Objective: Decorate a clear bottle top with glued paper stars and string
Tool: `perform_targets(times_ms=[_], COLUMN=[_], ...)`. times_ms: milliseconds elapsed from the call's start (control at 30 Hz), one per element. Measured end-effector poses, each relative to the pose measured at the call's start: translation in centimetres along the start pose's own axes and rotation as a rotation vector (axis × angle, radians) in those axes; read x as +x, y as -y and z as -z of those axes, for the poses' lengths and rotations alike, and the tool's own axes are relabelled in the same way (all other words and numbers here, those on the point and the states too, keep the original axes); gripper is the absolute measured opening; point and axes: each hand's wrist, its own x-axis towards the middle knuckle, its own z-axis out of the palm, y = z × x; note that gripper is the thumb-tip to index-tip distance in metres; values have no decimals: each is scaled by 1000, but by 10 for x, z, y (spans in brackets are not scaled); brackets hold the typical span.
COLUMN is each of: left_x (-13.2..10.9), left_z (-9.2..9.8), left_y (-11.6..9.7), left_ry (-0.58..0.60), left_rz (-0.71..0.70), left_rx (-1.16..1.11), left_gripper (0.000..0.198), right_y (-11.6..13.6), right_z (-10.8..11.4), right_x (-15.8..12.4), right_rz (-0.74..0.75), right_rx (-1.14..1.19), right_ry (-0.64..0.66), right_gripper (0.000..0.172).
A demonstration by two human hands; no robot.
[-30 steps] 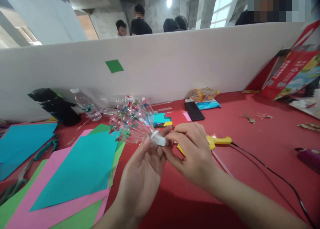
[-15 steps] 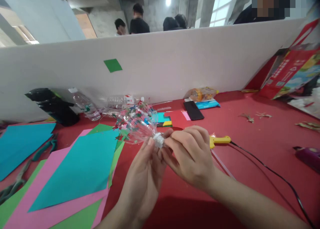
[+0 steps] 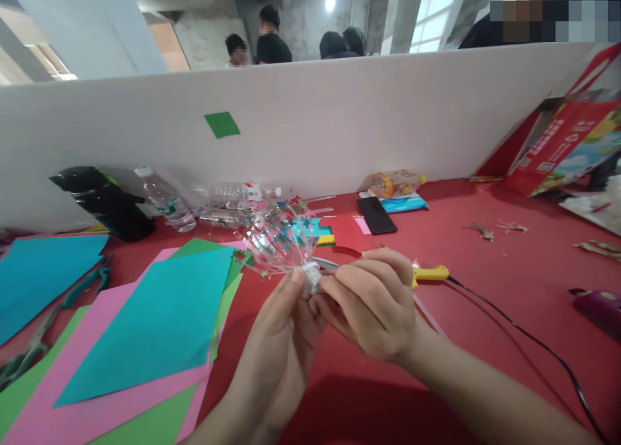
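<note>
A clear plastic bottle piece, cut into strips and dotted with red and green stars, fans out above my hands. My left hand holds its white neck between thumb and fingers. Close against the neck's right side, my right hand has its fingers pinched together; what is between them is too hidden to name. Right of that hand lies a yellow glue gun with a black cord, its front part covered by the hand.
Coloured paper sheets and green-handled shears lie left. Behind are a black flask, clear bottles, a phone and a snack pack. A red bag stands right. People are beyond the white partition.
The stripped bottle piece has turned and shifted slightly right, its strips now more upright. Both hands remain at the neck. The whole view has shifted slightly.
</note>
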Motion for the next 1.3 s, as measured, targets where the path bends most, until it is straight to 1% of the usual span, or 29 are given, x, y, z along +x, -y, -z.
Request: perform_targets(times_ms=[200,433,633,700,767,867,1033,1300], left_x=[-2,-6,-5,-4,-3,-2,-3,-2], left_z=[0,0,-2,-2,-1,-1,-2,0], left_y=[-4,-4,-3,-3,-3,-2,-2,-3], left_ry=[-5,-141,-180,-169,-124,-96,-112,-88], left_rz=[59,70,93,88,78,67,67,105], left_rx=[-16,-41,-45,-45,-49,-48,-48,-43], left_gripper=[24,22,24,23,21,23,25,26], right_y=[0,4,5,5,5,5,5,5], right_z=[0,-1,-2,-1,0,2,3,2], right_x=[4,8,9,10,12,14,15,15], right_rz=[-75,-124,-176,-199,-214,-217,-229,-250], right_rx=[26,85,119,134,148,169,245,277], right_ry=[25,4,35,52,91,147,143,125], right_gripper=[9,16,16,16,17,16,16,18])
